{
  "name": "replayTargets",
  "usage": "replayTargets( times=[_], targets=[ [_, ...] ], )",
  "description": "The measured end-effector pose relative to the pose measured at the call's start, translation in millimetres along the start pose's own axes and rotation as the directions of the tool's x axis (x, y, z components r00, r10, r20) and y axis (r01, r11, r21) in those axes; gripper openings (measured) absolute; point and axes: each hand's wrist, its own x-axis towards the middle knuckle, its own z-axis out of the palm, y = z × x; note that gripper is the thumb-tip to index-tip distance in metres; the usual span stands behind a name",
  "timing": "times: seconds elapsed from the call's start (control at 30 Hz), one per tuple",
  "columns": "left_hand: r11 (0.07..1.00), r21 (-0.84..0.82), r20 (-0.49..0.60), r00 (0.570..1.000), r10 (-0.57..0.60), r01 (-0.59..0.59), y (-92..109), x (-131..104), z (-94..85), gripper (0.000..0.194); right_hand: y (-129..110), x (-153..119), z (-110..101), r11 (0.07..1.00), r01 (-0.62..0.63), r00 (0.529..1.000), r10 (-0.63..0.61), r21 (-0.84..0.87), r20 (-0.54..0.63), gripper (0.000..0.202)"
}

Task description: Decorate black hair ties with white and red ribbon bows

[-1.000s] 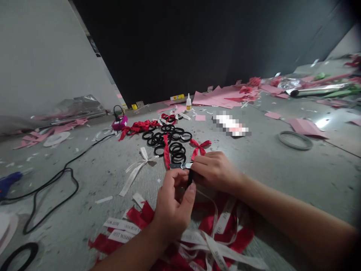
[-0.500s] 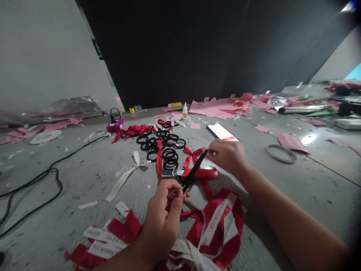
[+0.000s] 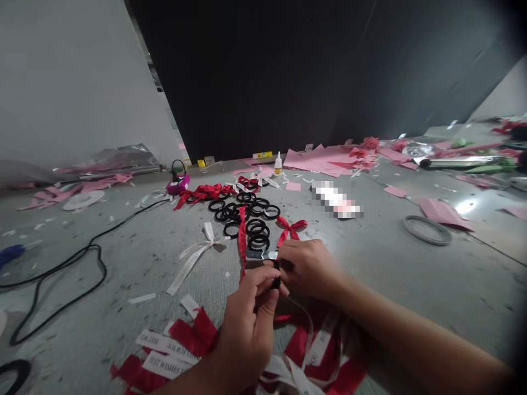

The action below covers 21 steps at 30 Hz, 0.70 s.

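My left hand point(image 3: 249, 323) pinches a black hair tie point(image 3: 275, 274) between thumb and fingers. Curled close against it from the right is my right hand point(image 3: 308, 271), its fingertips on the tie and partly hidden. Just beyond my fingers lies a metal blade point(image 3: 255, 255); its red handle is covered by my right hand. A red ribbon strip point(image 3: 242, 236) runs past the blade's tip. Farther off are a red ribbon bow point(image 3: 291, 227) and several black rings point(image 3: 257, 227) like the tie. Beneath my hands spread red ribbons point(image 3: 193, 332) and printed white ribbons point(image 3: 168, 363).
A white ribbon bow point(image 3: 201, 249) lies left of the rings. Behind them stand a small glue bottle point(image 3: 278, 164) and a yellow glue stick point(image 3: 262, 155). A pixelated phone point(image 3: 335, 200) and a grey ring point(image 3: 427, 230) are right. Black cable point(image 3: 99, 263) loops left.
The hair tie was stretched long between my hands and is now short. My right hand has come down and left to meet the left hand. The view has turned slightly left.
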Motion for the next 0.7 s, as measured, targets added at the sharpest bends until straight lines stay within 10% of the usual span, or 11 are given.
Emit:
replayTargets(
  times=[0.47,0.7],
  targets=[
    [0.986,0.031,-0.048,0.985,-0.164,0.166,1,1,0.1,0.032,11,-2,-8,0.946,0.296,0.943,-0.312,-0.131,-0.118,0.031],
    [0.989,-0.082,-0.103,0.986,-0.128,0.120,6,0,1.4,0.020,87,1,-30,0.988,0.021,0.946,-0.069,-0.151,-0.317,0.040]
  ],
)
